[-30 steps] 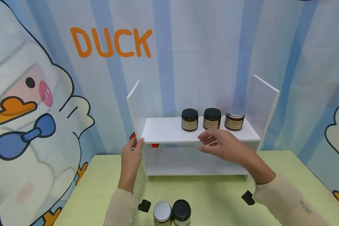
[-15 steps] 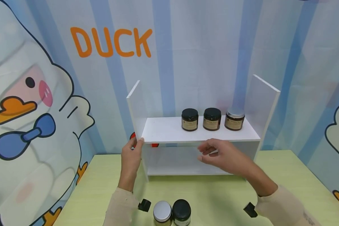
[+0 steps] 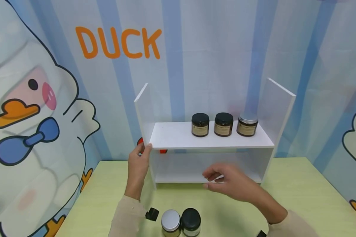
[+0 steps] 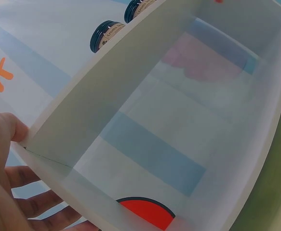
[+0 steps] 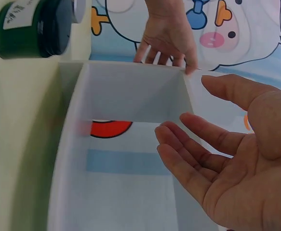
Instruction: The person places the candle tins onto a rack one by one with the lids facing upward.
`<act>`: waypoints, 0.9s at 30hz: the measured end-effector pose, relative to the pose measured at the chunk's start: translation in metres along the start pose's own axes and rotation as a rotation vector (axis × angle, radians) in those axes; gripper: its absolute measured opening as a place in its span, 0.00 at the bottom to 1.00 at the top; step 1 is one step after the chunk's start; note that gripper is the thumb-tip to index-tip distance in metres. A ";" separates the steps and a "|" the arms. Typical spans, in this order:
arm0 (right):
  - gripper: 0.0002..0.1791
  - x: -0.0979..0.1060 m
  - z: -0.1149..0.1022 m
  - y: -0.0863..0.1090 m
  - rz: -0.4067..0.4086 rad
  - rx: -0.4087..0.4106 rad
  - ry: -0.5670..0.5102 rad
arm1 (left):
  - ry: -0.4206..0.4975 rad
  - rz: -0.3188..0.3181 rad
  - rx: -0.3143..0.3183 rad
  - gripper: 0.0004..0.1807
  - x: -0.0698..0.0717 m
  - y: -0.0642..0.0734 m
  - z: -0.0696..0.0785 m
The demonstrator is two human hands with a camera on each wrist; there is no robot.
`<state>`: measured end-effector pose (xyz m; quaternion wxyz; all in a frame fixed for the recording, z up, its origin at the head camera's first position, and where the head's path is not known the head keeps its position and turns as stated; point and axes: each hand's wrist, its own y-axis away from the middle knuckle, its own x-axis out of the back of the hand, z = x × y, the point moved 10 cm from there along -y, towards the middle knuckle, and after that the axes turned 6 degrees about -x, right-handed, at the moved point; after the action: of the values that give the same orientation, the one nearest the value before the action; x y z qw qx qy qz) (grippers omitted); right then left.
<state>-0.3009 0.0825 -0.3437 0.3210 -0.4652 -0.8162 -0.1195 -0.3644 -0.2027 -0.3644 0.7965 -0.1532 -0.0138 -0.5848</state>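
My left hand (image 3: 138,164) holds the left side panel of a white two-tier shelf (image 3: 166,140). In the left wrist view its thumb lies on the panel's front edge, with the other fingers along the outer face. My right hand (image 3: 228,181) hovers before the lower tier, holding nothing, its fingers loosely bent and apart from the thumb. On the upper tier stand a black-lidded jar (image 3: 200,125), a second black-lidded jar (image 3: 223,124) and a silver-lidded jar (image 3: 247,125) at the right. All three are dark with tan labels.
Near the front of the pale green table (image 3: 106,191), a silver-lidded jar (image 3: 170,221) and another black-lidded jar (image 3: 191,221) stand side by side. Behind the shelf hangs a striped blue backdrop (image 3: 213,59) with duck drawings. Tall side panels flank the upper tier.
My right hand has moved down and toward me, from in front of the upper tier's jars to the lower tier's front edge. The left hand keeps its hold on the side panel.
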 end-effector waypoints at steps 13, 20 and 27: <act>0.19 -0.047 0.026 0.010 -0.165 -0.074 -0.073 | -0.009 0.006 0.000 0.31 0.001 -0.002 -0.001; 0.18 -0.064 0.034 0.011 -0.219 -0.072 -0.078 | -0.003 0.004 -0.009 0.32 0.001 -0.002 0.001; 0.22 -0.090 0.041 0.015 -0.271 -0.068 -0.073 | -0.005 0.003 -0.014 0.32 0.001 -0.002 0.001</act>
<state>-0.2724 0.0495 -0.4338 0.2560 -0.3655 -0.8782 -0.1724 -0.3658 -0.2035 -0.3631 0.7961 -0.1604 -0.0115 -0.5834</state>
